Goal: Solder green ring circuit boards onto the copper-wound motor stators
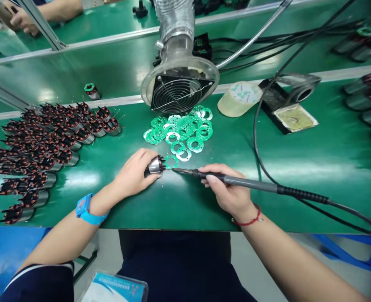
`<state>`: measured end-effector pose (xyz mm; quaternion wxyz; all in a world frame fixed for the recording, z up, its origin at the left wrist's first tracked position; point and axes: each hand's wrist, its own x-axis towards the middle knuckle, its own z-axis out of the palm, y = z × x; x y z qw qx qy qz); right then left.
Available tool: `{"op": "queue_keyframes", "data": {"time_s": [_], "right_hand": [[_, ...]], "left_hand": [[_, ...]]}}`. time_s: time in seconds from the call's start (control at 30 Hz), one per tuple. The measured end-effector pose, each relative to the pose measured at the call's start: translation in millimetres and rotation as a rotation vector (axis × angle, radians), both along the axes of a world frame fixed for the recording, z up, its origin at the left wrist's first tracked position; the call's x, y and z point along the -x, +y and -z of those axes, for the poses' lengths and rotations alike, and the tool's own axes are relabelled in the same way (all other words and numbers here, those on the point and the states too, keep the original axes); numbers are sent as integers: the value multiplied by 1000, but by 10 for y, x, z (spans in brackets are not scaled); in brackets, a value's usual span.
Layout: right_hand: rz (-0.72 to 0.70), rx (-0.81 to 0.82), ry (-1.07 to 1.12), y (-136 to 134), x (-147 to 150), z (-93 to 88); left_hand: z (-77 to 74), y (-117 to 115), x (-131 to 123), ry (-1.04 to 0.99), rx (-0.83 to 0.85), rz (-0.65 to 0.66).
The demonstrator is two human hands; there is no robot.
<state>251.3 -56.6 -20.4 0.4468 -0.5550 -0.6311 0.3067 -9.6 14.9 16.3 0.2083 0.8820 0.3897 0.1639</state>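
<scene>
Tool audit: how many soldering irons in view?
1: the iron in the right hand, pointing toward the stator in the left hand.

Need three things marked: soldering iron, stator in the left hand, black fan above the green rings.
Soldering iron (251, 183): head view, middle of its grey handle.
Held stator (155, 165): head view, its silvery metal side.
Black fan (177, 97): head view, centre of its round guard.

The soldering iron (250, 183) is black-and-grey, the stator (154, 165) silver-and-black, the workbench (172, 209) green.
</scene>
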Motion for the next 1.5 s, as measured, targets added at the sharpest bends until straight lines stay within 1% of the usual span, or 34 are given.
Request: {"op": "queue_keyframes", "data": {"time_s": [0.13, 0.27, 0.47, 0.67, 0.93, 1.23, 1.5], "right_hand": [[19, 16, 27, -3, 5, -5], [41, -15, 51, -14, 3, -2], [47, 41, 28, -25, 9, 1], [56, 9, 49, -33, 10, -24], [27, -26, 95, -28, -13, 23], [61, -58, 126, -51, -22, 48], [30, -70, 69, -39, -19, 16]], "left_hand": [[19, -16, -18, -32, -30, -3], [23, -31, -31, -68, -57, -7], [40, -38, -61, -40, -48, -31], [36, -55, -85, -39, -85, -34], [66, -72, -97, -23, -121, -29], [70, -79, -95, -102, -153, -41], [114, -94, -111, -29, -137, -37]]}}
